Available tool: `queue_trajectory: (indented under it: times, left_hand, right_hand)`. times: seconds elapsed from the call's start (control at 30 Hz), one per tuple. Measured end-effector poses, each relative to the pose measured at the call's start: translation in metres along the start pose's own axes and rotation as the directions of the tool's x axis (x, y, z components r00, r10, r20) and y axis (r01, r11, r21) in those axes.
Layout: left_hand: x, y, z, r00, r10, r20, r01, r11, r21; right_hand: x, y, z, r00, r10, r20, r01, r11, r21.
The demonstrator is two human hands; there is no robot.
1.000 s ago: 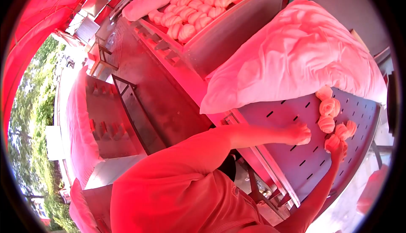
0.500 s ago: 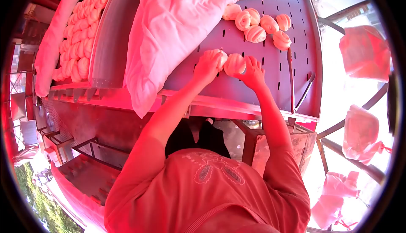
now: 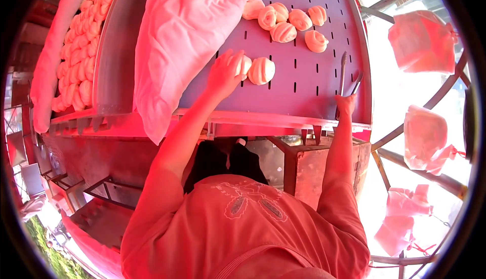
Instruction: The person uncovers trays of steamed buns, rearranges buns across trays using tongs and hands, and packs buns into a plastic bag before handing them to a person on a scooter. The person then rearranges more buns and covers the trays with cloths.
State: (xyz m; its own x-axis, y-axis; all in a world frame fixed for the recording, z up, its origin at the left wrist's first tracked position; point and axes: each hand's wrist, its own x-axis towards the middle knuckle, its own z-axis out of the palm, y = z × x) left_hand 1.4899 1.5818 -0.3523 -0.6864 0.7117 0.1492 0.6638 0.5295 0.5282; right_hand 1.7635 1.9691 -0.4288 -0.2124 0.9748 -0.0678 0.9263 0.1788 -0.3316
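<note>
My left hand (image 3: 224,74) has its fingers curled round the left side of a twisted steamed bun (image 3: 245,67) on the slotted metal surface (image 3: 293,94). Close to that bun's right side sits a second bun (image 3: 261,71). At the right front of the surface, my right hand (image 3: 346,105) is closed on the near end of metal tongs (image 3: 342,71), whose two arms spread apart, pointing away from me. Farther back lies a loose group of several buns (image 3: 283,32).
A thick cloth quilt (image 3: 177,41) covers the left part of the surface. Beyond a divider on the left, many buns (image 3: 83,51) fill a tray beside a rolled cloth (image 3: 48,87). Plastic bags (image 3: 424,41) hang at right.
My right hand has left the bun and moved right, onto the tongs. My left hand stays at its bun. The whole view has shifted slightly.
</note>
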Motion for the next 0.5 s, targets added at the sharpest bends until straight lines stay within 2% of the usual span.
queue_trajectory:
  times: [0.03, 0.1, 0.13, 0.17, 0.2, 0.23, 0.27, 0.3, 0.33, 0.5]
  left_hand:
    - [-0.001, -0.003, -0.008, 1.0, 0.002, -0.009, -0.002, 1.0, 0.002]
    - [-0.007, -0.012, -0.027, 0.997, 0.005, -0.074, -0.006, 1.0, -0.015]
    - [-0.01, -0.017, -0.033, 0.994, 0.006, -0.109, -0.009, 1.0, -0.027]
    - [-0.015, -0.024, -0.038, 0.991, 0.002, -0.135, -0.007, 0.999, -0.042]
    - [-0.021, -0.032, -0.042, 0.987, -0.002, -0.159, -0.007, 0.998, -0.057]
    - [-0.028, -0.038, -0.047, 0.984, -0.003, -0.181, -0.01, 0.997, -0.071]
    - [-0.033, -0.041, -0.052, 0.982, -0.018, -0.186, 0.003, 0.996, -0.085]
    - [-0.038, -0.04, -0.057, 0.983, -0.037, -0.178, 0.02, 0.995, -0.099]
    - [-0.045, -0.038, -0.062, 0.983, -0.057, -0.172, 0.038, 0.993, -0.111]
    - [-0.085, -0.027, -0.09, 0.977, -0.093, -0.19, 0.074, 0.992, -0.104]
  right_hand:
    - [-0.027, -0.033, -0.051, 0.977, 0.106, 0.184, -0.137, 0.976, 0.168]
    - [-0.018, -0.015, -0.08, 0.936, 0.071, 0.346, -0.187, 0.93, 0.316]
    - [-0.033, -0.016, -0.091, 0.965, -0.119, 0.233, 0.016, 0.916, 0.4]
    - [-0.049, -0.022, -0.101, 0.948, -0.303, 0.103, 0.225, 0.86, 0.458]
    - [-0.069, -0.035, -0.107, 0.878, -0.477, 0.049, 0.384, 0.761, 0.523]
    - [-0.08, -0.054, -0.114, 0.809, -0.542, 0.228, 0.474, 0.831, 0.292]
    - [-0.095, -0.078, -0.117, 0.67, -0.706, 0.229, 0.674, 0.708, 0.21]
    - [-0.097, -0.095, -0.103, 0.556, -0.795, 0.243, 0.785, 0.598, 0.16]
    - [-0.1, -0.113, -0.089, 0.447, -0.863, 0.235, 0.851, 0.492, 0.184]
    - [-0.073, -0.159, -0.014, 0.145, -0.952, 0.27, 0.965, 0.197, 0.175]
